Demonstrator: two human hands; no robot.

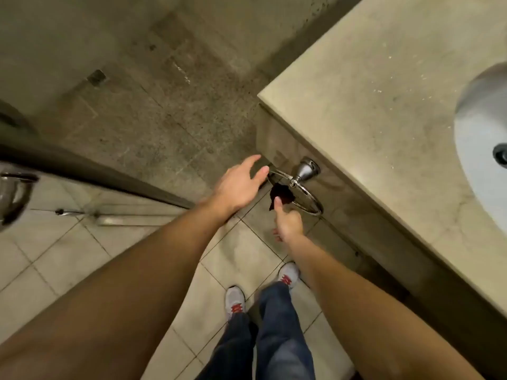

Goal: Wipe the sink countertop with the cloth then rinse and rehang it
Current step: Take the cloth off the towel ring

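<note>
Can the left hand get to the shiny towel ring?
Probably yes. The left hand is open, its fingertips right beside the towel ring on the counter's side, with nothing between them. The right hand is at the dark cloth on the ring, but leaves that near edge free.

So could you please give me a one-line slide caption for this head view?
Right hand pinches the dark cloth on the towel ring below the countertop; left hand hovers open.

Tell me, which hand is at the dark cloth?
The right hand: its thumb presses the dark cloth in the towel ring. The left hand hovers open, beside it.
</note>
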